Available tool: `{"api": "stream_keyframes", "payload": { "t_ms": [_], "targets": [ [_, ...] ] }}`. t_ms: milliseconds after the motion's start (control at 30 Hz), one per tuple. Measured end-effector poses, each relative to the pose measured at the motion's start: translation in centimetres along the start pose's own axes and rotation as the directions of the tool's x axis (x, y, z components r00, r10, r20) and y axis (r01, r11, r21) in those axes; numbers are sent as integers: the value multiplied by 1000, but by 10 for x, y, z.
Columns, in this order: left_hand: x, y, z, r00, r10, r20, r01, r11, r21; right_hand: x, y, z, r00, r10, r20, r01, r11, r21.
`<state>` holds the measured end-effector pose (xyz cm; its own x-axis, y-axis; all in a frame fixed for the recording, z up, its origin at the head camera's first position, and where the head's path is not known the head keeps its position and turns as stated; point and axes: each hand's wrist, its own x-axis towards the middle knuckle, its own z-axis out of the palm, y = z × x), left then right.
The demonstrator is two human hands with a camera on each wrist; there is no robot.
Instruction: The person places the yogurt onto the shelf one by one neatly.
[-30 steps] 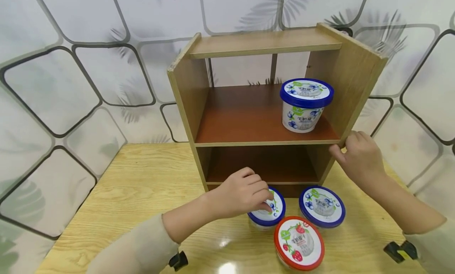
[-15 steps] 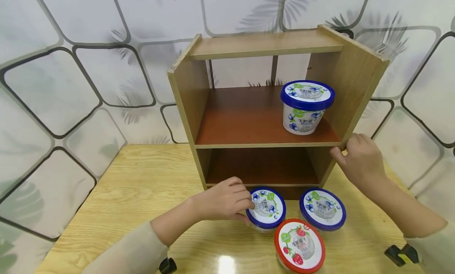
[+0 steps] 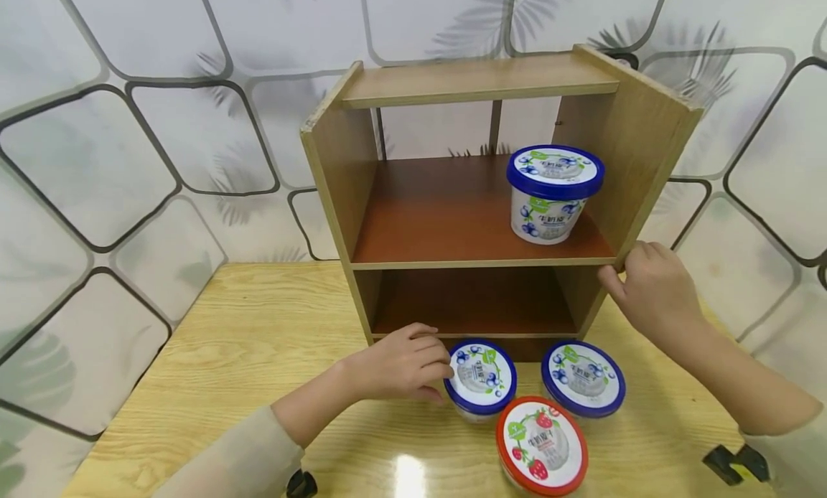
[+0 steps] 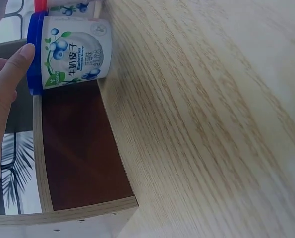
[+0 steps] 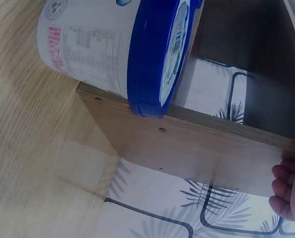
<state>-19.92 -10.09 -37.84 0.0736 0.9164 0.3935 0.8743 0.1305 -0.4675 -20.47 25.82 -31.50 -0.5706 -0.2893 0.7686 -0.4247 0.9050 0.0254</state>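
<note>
My left hand (image 3: 400, 364) is at the left side of a white tub (image 3: 479, 377) with a blue blueberry-print lid, which stands in front of a small wooden shelf (image 3: 484, 263). Its fingers are loosely bent at the lid's edge; in the left wrist view the thumb (image 4: 22, 57) lies by the blue rim, and whether it touches is unclear. On the other side my right hand (image 3: 655, 290) grips the front edge of the shelf's right side panel, thumb in front and fingers curled round the outside. In the right wrist view those fingers (image 5: 284, 191) show against the panel.
Another blueberry tub (image 3: 583, 378) stands to the right, and a red-lidded strawberry tub (image 3: 543, 446) is nearer the front. One more blueberry tub (image 3: 555, 194) sits on the upper shelf board, at the right. A patterned wall (image 3: 194, 125) rises behind the wooden table (image 3: 258, 318).
My left hand has drawn back leftward from over the near-left blueberry tub's lid, uncovering its top. The right hand has stayed on the shelf panel.
</note>
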Motion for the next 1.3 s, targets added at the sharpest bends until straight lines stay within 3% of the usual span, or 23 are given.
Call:
{"api": "stream_keyframes", "payload": {
  "t_ms": [167, 333, 500, 833, 1133, 1300],
  "targets": [
    [2, 0, 2, 999, 31, 14, -30, 999, -34, 3, 4, -3, 997, -74, 16, 74, 997, 11],
    [4, 1, 4, 998, 53, 21, -53, 999, -8, 4, 7, -5, 994, -92, 59, 90, 995, 41],
    [6, 4, 7, 997, 70, 23, -70, 997, 22, 4, 7, -4, 993, -117, 30, 117, 993, 23],
    [4, 8, 12, 998, 68, 10, -69, 996, 54, 0, 3, 0, 996, -90, -2, 90, 996, -4],
    [4, 7, 16, 984, 136, -115, -120, 983, 136, -1, 0, 2, 999, -37, 1, 37, 999, 18],
    [3, 9, 22, 975, 139, -172, -110, 979, 169, -1, 1, 2, 999, -48, -24, 48, 999, 17]
  ]
}}
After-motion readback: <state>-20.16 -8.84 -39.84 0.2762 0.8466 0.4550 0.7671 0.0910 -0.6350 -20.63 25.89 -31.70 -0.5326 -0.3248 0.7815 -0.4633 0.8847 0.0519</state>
